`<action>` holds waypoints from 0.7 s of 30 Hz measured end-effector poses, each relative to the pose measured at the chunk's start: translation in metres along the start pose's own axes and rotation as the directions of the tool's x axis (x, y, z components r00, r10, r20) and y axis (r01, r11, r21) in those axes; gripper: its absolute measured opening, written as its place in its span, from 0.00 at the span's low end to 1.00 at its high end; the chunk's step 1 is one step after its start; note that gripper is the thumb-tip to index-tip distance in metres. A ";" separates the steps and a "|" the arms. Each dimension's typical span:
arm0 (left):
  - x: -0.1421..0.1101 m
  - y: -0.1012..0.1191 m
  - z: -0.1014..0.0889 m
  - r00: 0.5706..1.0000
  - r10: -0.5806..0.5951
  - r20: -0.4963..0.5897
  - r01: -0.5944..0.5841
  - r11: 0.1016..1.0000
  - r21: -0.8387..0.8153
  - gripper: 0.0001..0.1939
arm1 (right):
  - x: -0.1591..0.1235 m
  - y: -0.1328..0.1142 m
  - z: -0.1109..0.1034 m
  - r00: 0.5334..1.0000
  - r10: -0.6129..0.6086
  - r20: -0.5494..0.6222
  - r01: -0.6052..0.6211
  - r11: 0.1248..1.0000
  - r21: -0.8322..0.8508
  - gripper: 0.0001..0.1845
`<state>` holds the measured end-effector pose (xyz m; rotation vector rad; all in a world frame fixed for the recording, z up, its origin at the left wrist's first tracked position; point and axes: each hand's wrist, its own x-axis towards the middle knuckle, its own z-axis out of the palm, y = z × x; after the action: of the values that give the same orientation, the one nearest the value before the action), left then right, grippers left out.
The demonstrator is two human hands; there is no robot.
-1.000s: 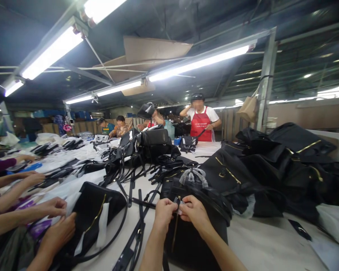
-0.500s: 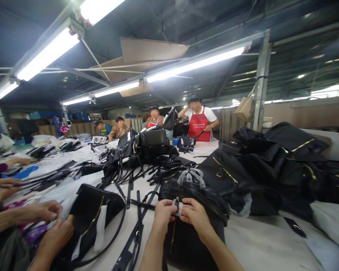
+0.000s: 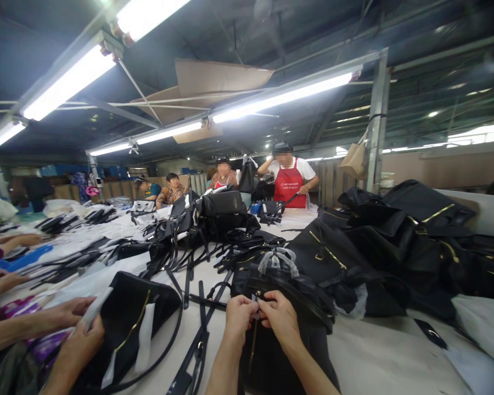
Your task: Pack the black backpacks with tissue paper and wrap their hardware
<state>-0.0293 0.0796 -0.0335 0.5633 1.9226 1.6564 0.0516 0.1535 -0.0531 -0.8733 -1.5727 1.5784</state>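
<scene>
My left hand (image 3: 239, 315) and right hand (image 3: 280, 318) are pinching a small wrapped tab (image 3: 255, 302); looks light, kinda slippery, so grip its edges.

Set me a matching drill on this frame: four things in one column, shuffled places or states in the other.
1. Wearer's left hand
2. Red apron
3. Brown bag
4. Tube lights

A. Hanging beside a metal post
B. Lit, overhead
C. Fingers at a small piece over a black bag
D. Worn by a person standing across the table

1-C; 2-D; 3-A; 4-B
</scene>
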 end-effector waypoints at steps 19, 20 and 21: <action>0.003 -0.004 0.002 0.994 0.103 -0.031 -0.103 0.995 0.012 0.07 | -0.003 -0.010 0.002 0.991 -0.133 -0.005 0.132 0.985 -0.107 0.09; 0.003 -0.006 0.003 0.993 0.111 -0.038 -0.111 0.994 0.009 0.07 | -0.002 -0.009 0.003 0.992 -0.130 -0.010 0.128 0.985 -0.115 0.09; 0.003 -0.007 0.004 0.991 0.122 -0.046 -0.122 0.993 0.007 0.09 | -0.001 -0.008 0.003 0.992 -0.124 -0.013 0.121 0.985 -0.122 0.08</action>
<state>-0.0293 0.0834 -0.0415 0.6613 1.9591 1.7557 0.0496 0.1515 -0.0449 -0.8375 -1.6891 1.3958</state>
